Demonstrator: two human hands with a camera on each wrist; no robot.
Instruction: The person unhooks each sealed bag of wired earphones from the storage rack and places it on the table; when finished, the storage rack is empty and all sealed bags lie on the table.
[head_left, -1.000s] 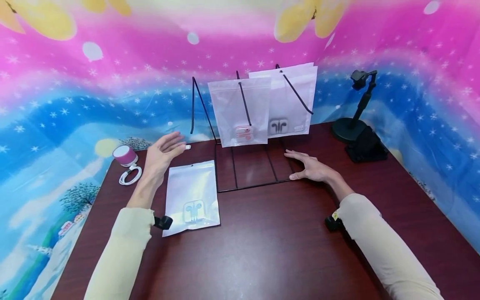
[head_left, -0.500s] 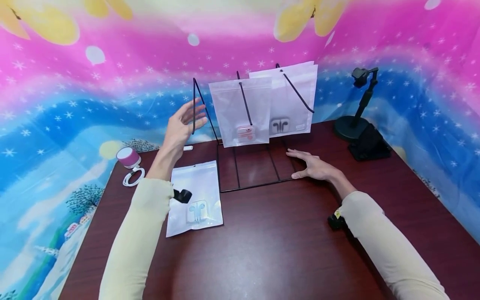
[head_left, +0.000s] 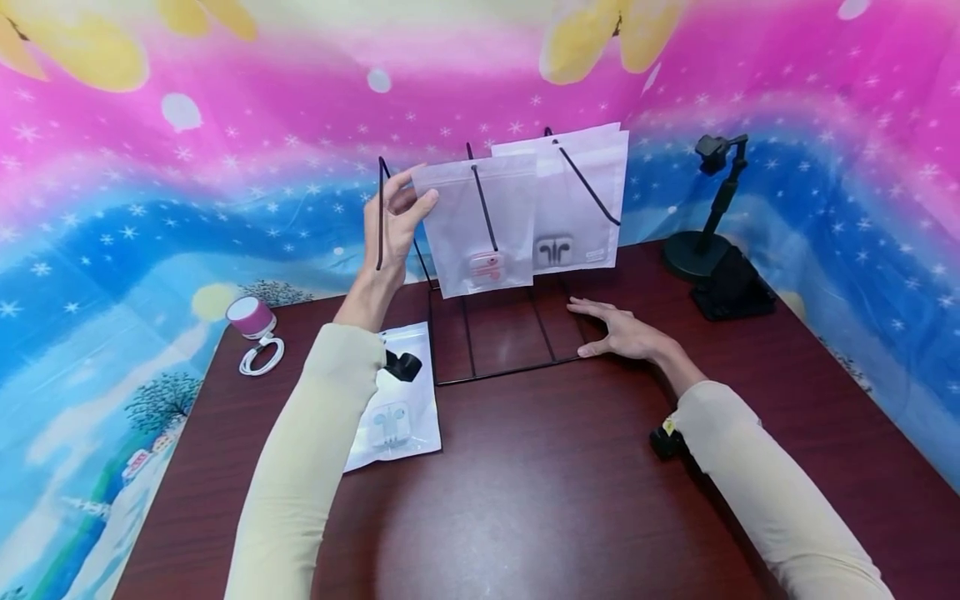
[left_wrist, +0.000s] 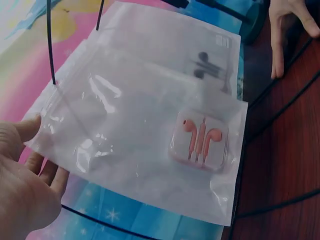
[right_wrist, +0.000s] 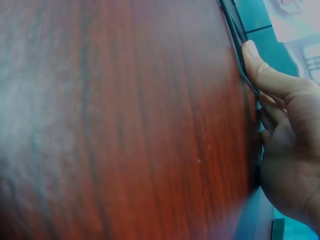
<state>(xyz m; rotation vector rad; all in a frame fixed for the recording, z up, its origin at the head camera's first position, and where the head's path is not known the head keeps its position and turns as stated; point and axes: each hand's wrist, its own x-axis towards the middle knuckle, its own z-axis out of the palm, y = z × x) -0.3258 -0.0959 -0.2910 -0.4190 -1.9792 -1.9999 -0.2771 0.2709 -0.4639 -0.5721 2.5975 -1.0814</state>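
Note:
My left hand is at the upper left corner of a white zip bag, its thumb in front and its fingers behind the edge. Pink earphones in a clear case show through the bag, which hangs on the middle hook of a black wire rack. Behind it, another white bag with dark earphones hangs on the right hook. The left hook carries nothing and crosses in front of my left hand. With fingers spread, my right hand rests at the right end of the rack's base, thumb on the front bar.
A flat white bag with pale earphones lies left of the rack, partly under my left wrist. Farther left stand a pink speaker and a coiled white cable. A black stand and a black object are at the right back.
My left hand has moved up and right from above the table, past the left hook, to the middle bag's corner. My right hand has stayed on the rack's base.

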